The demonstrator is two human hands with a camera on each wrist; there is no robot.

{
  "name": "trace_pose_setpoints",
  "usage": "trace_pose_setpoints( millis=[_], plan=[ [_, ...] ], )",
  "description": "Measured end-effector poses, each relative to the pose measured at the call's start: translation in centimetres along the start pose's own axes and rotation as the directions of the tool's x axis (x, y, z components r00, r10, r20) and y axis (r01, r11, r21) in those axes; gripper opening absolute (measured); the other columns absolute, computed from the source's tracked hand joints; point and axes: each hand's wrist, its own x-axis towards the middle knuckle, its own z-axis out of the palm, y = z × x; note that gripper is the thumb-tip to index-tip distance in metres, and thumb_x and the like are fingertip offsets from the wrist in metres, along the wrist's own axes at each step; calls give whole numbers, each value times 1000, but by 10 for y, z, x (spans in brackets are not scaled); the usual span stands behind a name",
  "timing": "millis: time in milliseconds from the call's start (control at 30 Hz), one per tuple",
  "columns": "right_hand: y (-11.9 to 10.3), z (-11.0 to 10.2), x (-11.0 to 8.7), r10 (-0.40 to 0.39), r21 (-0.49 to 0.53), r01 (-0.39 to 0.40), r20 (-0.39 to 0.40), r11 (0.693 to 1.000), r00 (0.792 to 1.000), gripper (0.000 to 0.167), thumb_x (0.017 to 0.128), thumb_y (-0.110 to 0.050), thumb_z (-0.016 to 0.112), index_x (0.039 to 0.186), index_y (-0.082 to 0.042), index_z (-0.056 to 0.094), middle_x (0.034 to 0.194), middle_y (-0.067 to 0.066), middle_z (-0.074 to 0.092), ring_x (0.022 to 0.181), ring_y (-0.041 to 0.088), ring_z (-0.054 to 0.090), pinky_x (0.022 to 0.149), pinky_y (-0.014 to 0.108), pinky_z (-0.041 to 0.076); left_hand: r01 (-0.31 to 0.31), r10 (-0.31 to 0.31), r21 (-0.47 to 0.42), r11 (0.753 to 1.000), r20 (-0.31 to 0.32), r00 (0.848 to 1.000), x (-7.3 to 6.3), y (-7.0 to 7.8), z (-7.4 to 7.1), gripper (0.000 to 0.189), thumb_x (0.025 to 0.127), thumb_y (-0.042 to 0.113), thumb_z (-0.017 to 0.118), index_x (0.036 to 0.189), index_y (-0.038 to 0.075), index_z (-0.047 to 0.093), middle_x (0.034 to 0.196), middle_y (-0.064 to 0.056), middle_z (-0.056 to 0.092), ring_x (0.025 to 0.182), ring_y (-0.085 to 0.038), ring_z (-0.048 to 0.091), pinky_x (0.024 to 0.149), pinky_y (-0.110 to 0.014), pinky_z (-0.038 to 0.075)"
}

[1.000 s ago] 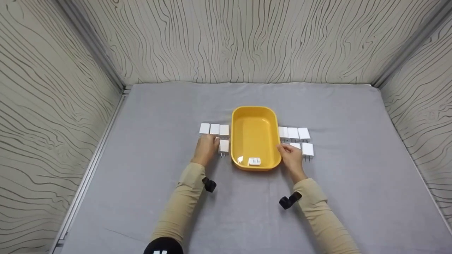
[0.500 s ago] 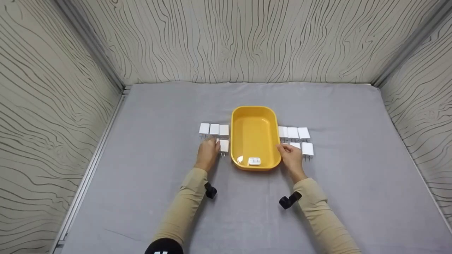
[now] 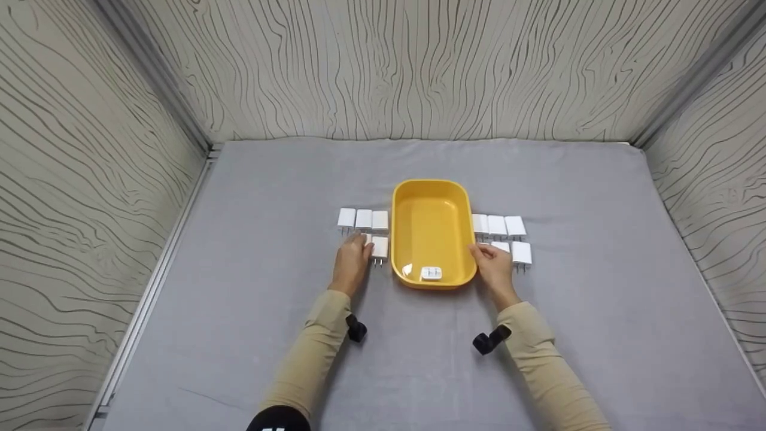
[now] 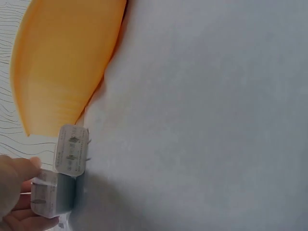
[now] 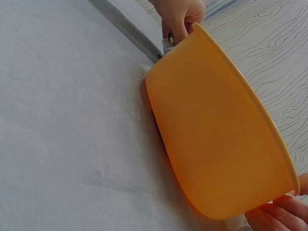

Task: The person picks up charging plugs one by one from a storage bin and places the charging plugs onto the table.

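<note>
My left hand (image 3: 350, 263) pinches a white plug-in charger (image 4: 45, 196) between thumb and fingers, mostly hidden by the hand in the head view. In the left wrist view it sits right beside a second white charger (image 4: 71, 150), whose prongs point toward me. That second one lies against the left side of a yellow plastic bin (image 3: 432, 233). At the bin's right side my right hand (image 3: 497, 269) pinches the rim with thumb and fingers, as the right wrist view also shows. Inside the bin's near end lies one white charger (image 3: 431, 273), prongs up.
Three chargers (image 3: 363, 219) form a row behind my left hand. On the bin's right stand two more rows of white chargers (image 3: 497, 225), the nearer partly covered by my right hand. Grey cloth (image 3: 287, 179) covers the table, with patterned panels (image 3: 383, 72) around it.
My left hand has drawn slightly toward me, uncovering the prongs of the leftmost back-row charger, and brought its charger up beside the front one. The right hand and bin stay put.
</note>
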Motion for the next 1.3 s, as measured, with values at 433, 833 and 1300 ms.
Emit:
trace_pose_setpoints(
  millis=[433,833,1300],
  plan=[
    [2,0,0,1,15,-1,2,1000,1000,32,89,-10,65,110,14,65,101,20,73,64,-14,52,62,4,45,10,-15,-113,993,-47,999,-4,-6,3,18,85,5,68,97,-8,66,105,-25,69,104,-36,67,92,-42,54],
    [1,0,-2,-8,18,8,7,1000,1000,33,90,-10,65,110,15,64,105,25,71,64,-14,52,62,4,45,6,-11,-117,993,-41,999,-5,-8,-1,28,82,8,72,104,-9,67,107,-23,69,105,-35,66,95,-40,52],
    [1,0,-1,-27,25,27,-10,999,1000,29,89,-7,65,107,15,65,97,20,74,64,-14,53,62,4,46,22,-25,-106,994,-29,999,-4,-5,-3,20,86,3,67,103,-6,66,104,-20,69,101,-33,67,92,-40,53]
  ],
)
